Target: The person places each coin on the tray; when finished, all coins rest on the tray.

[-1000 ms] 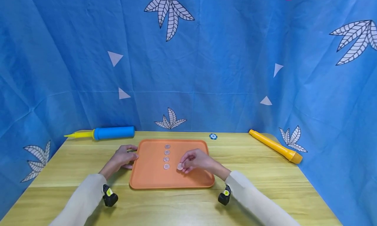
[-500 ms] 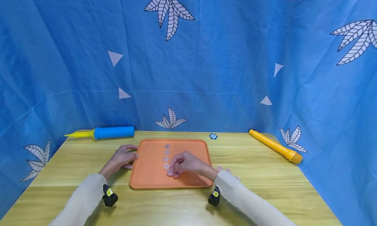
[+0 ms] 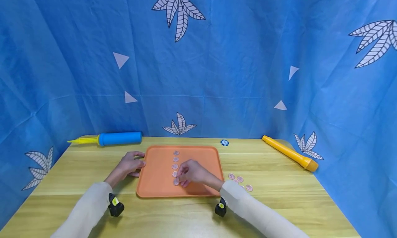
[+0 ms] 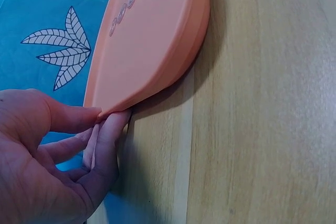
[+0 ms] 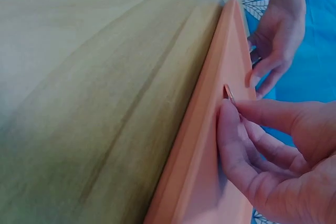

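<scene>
My right hand [image 3: 191, 172] pinches a coin [image 5: 229, 94] between thumb and fingertips, low over the orange tray [image 3: 155, 183]. In the head view that coin lies at the near end of a column of several coins [image 3: 175, 166] on the tray. My left hand [image 3: 130, 164] grips the tray's left edge. The left wrist view shows its thumb on the rim [image 4: 118, 109] and fingers curled beneath. From the right wrist, the coin is seen tilted, nearly edge-on; whether it touches the tray I cannot tell.
Several more coins [image 3: 240, 179] lie on the wooden table [image 3: 279, 203] right of the tray, partly behind the right sleeve. A poker chip [image 3: 224, 142] lies behind the tray. A blue and yellow hand pump [image 3: 121, 138] is back left, a yellow toy microphone [image 3: 291, 154] back right.
My right hand has carried the coin leftward and nearer to me, to the near end of the column. Coins on the table have come into view from behind the right arm. The left hand stays put.
</scene>
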Available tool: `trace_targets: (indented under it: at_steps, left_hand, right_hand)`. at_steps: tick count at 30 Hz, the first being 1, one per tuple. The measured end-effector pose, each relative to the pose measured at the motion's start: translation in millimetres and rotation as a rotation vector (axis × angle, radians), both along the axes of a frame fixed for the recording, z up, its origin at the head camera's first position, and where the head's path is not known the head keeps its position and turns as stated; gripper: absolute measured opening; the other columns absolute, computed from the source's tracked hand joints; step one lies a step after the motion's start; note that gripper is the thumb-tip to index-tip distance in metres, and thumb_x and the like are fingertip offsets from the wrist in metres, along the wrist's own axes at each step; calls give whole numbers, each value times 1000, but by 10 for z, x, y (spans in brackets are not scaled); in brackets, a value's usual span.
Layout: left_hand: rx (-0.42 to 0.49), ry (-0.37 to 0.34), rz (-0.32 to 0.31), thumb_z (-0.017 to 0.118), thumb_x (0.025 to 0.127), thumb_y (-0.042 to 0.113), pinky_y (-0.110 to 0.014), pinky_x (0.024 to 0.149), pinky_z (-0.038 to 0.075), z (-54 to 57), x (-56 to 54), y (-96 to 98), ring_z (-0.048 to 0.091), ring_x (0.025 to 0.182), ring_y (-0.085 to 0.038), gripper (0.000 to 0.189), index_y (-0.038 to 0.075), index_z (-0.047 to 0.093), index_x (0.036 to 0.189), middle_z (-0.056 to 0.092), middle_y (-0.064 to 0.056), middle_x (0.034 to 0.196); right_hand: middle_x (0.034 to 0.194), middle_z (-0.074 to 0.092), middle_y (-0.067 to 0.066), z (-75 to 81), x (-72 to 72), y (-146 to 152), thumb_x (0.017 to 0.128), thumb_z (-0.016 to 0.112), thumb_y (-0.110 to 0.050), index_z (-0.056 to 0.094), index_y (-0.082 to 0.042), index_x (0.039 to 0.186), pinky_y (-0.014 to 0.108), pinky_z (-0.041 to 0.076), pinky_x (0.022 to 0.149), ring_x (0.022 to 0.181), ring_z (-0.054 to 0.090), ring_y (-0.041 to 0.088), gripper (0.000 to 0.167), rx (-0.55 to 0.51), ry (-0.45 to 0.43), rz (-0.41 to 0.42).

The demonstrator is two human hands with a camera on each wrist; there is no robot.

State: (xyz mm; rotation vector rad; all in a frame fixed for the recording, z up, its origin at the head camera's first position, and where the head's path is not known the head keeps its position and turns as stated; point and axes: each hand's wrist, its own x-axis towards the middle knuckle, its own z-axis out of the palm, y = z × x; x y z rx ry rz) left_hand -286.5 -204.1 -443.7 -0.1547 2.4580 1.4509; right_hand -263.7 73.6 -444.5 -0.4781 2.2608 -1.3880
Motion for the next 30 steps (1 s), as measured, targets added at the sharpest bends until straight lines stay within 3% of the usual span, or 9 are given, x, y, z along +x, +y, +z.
trace_targets:
  at_steps: [16,30]
  left_hand:
    - [-20,-12,1,60,100,4,-30,58,62,16,9,14,70,78,-13,51,-9,47,148,70,-21,110]
    - [-7,11,-5,61,100,4,-28,56,61,-16,13,0,66,69,-12,51,-10,47,147,69,-15,98]
  right_hand:
    - [75,73,12,-14,18,-25,90,74,9,69,6,85,29,63,57,59,66,14,8,37,33,-12]
    - [77,74,12,5,32,-26,90,76,7,69,3,84,31,63,59,61,68,17,9,61,81,13]
